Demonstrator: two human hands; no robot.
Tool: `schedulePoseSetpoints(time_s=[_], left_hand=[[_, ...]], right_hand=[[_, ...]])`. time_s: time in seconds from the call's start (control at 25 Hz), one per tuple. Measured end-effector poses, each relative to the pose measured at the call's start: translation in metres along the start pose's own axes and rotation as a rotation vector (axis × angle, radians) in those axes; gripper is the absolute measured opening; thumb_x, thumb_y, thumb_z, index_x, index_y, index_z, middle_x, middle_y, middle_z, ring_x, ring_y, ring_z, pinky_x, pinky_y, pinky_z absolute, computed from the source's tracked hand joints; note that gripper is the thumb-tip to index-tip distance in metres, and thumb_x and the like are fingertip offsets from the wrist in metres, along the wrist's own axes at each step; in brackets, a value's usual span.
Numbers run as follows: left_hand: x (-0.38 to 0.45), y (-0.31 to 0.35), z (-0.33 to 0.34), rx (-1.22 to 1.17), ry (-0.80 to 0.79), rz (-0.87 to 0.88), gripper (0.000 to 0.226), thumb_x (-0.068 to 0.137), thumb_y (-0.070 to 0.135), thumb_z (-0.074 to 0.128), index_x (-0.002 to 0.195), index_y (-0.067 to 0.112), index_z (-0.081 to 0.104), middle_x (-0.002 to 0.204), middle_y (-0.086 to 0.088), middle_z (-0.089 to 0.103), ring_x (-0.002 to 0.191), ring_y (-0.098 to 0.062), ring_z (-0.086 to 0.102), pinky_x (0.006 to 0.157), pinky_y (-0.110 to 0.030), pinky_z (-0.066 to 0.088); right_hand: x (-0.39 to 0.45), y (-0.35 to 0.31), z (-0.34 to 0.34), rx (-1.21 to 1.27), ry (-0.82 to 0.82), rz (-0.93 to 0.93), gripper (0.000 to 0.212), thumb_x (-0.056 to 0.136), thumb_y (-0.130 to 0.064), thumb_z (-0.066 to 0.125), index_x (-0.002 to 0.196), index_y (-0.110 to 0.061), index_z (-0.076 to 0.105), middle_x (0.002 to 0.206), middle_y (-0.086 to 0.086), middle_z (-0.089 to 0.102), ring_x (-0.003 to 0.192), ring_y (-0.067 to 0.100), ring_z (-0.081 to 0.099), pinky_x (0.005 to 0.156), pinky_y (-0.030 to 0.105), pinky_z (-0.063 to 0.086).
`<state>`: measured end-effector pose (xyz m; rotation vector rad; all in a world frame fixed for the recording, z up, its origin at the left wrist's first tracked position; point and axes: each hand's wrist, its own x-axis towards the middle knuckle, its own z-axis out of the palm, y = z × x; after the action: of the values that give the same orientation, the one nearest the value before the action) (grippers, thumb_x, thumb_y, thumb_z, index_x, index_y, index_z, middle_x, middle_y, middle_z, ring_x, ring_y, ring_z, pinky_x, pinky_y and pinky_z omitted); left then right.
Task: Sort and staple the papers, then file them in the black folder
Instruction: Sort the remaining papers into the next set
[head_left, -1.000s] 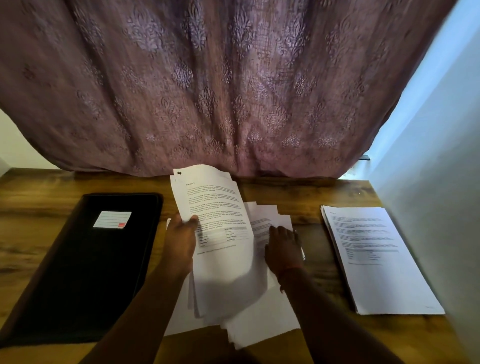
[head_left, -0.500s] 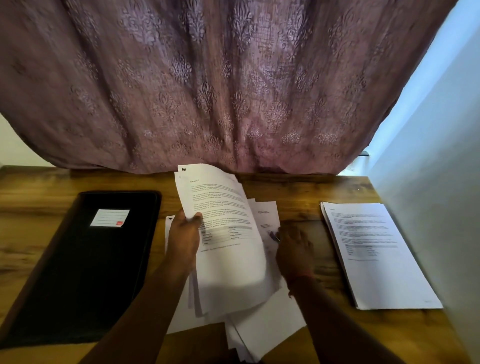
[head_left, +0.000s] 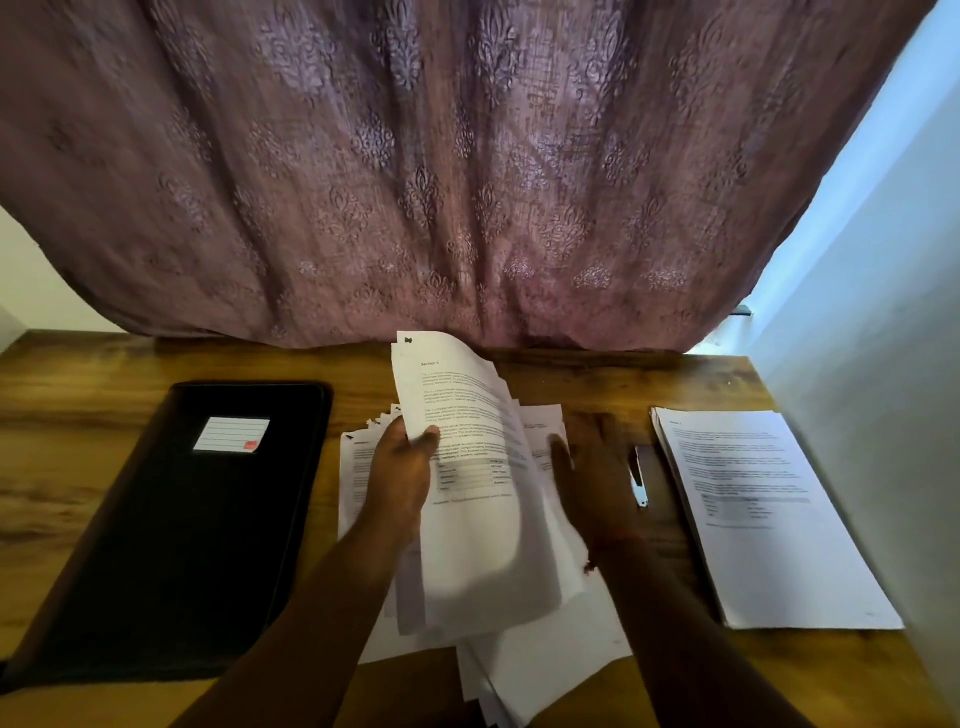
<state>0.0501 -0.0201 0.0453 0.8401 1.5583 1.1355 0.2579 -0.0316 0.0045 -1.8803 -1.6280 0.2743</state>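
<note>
1. The left hand (head_left: 400, 475) gripped a stapled set of white printed sheets (head_left: 470, 483) by its left edge, thumb on top, and held it raised and curling above the loose pile of white papers (head_left: 545, 660) spread over the middle of the wooden counter (head_left: 78, 467).
2. The right hand (head_left: 592, 478) lay with fingers straight and relaxed on the loose pile, just right of the raised set, grasping nothing.
3. A small silver and dark stapler (head_left: 640, 475) lay on the counter just right of that hand, between it and a neat stack of white printed pages (head_left: 769, 514) at the right edge.
4. The flat black folder with a white label (head_left: 171, 525) lay closed at the left, apart from the pile, with nothing filed in it as far as could be seen.
5. The step in hand looked like sorting: a bound set lifted clear while the rest waited.
6. To do it well, the flat right hand should pin the loose sheets so none slide toward the near edge, where several already overhung.
7. The raised set would be best supported lower down, since it bowed under its own weight.
8. Headings should be checked before placing it, and the stapler kept within reach.
</note>
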Motion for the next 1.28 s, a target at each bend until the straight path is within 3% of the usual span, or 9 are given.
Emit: schedulePoseSetpoints(time_s=[0.2,0.36,0.56,0.72,0.84,0.96,1.08,1.2,1.28], left_hand=[[-0.010,0.010,0.016,-0.287,-0.309,-0.172,0.022,0.100,0.022,0.054,0.120,0.021,0.064,0.112,-0.003,0.073,0.108,-0.031,0.067,0.098,-0.051,0.052],[-0.016,0.002,0.013,-0.342,-0.457,-0.340,0.033,0.098,0.038,0.053,0.125,0.022,0.063,0.117,-0.005,0.072,0.112,-0.027,0.065,0.099,-0.046,0.052],[-0.015,-0.028,0.007,-0.183,-0.530,-0.352,0.030,0.100,0.045,0.047,0.117,0.029,0.065,0.119,0.001,0.071,0.114,-0.021,0.063,0.102,-0.045,0.049],[-0.002,-0.061,0.000,0.453,-0.210,-0.070,0.018,0.098,0.033,0.053,0.102,0.023,0.067,0.112,0.003,0.068,0.095,-0.010,0.062,0.078,-0.021,0.051],[0.011,-0.077,-0.017,0.507,0.077,-0.003,0.014,0.091,0.020,0.063,0.103,0.015,0.067,0.110,0.004,0.067,0.087,-0.012,0.064,0.056,-0.010,0.046],[0.015,-0.089,-0.020,0.404,0.036,-0.095,0.029,0.088,0.021,0.067,0.114,0.016,0.055,0.109,0.002,0.065,0.093,-0.017,0.065,0.063,-0.020,0.052],[0.014,-0.106,-0.016,0.473,-0.021,-0.005,0.031,0.085,0.023,0.069,0.113,0.020,0.056,0.111,0.002,0.064,0.096,-0.016,0.064,0.066,-0.019,0.056],[0.014,-0.112,-0.016,0.857,0.066,0.119,0.026,0.086,0.034,0.062,0.110,0.025,0.064,0.119,-0.002,0.053,0.114,-0.024,0.051,0.091,-0.024,0.042],[0.011,-0.111,-0.017,1.038,0.077,0.221,0.026,0.091,0.034,0.060,0.114,0.021,0.064,0.123,-0.007,0.047,0.119,-0.025,0.044,0.094,-0.028,0.041]], right_hand=[[-0.023,-0.083,0.001,0.053,-0.123,-0.285,0.059,0.086,-0.055,0.047,0.134,-0.021,0.044,0.131,-0.001,0.045,0.115,0.017,0.044,0.092,0.026,0.045],[-0.028,-0.067,0.020,0.163,-0.315,-0.107,0.071,0.078,-0.039,0.072,0.136,-0.017,0.038,0.127,0.001,0.043,0.109,0.019,0.047,0.093,0.032,0.049],[-0.029,-0.057,0.042,0.378,-0.387,0.184,0.042,0.087,-0.020,0.069,0.122,-0.027,0.047,0.118,-0.005,0.055,0.108,0.018,0.060,0.092,0.044,0.055],[-0.030,-0.036,0.045,0.358,-0.389,0.318,0.025,0.089,-0.024,0.066,0.110,-0.026,0.053,0.102,-0.007,0.064,0.096,0.015,0.064,0.086,0.045,0.058],[-0.030,-0.031,0.044,0.396,-0.389,0.328,0.023,0.091,-0.018,0.063,0.110,-0.024,0.052,0.098,-0.005,0.063,0.092,0.016,0.065,0.083,0.045,0.058],[-0.031,-0.035,0.045,0.433,-0.382,0.317,0.025,0.091,-0.013,0.062,0.111,-0.023,0.050,0.099,-0.006,0.061,0.094,0.017,0.063,0.084,0.044,0.058],[-0.032,-0.036,0.048,0.425,-0.374,0.316,0.029,0.090,-0.011,0.062,0.113,-0.024,0.049,0.101,-0.005,0.061,0.098,0.019,0.064,0.084,0.044,0.058],[-0.031,-0.035,0.046,0.434,-0.372,0.328,0.032,0.090,-0.008,0.061,0.115,-0.024,0.049,0.104,-0.003,0.061,0.102,0.021,0.063,0.086,0.045,0.057],[-0.031,-0.035,0.045,0.434,-0.374,0.329,0.035,0.090,-0.007,0.060,0.118,-0.024,0.048,0.108,-0.002,0.061,0.106,0.023,0.063,0.087,0.045,0.057]])
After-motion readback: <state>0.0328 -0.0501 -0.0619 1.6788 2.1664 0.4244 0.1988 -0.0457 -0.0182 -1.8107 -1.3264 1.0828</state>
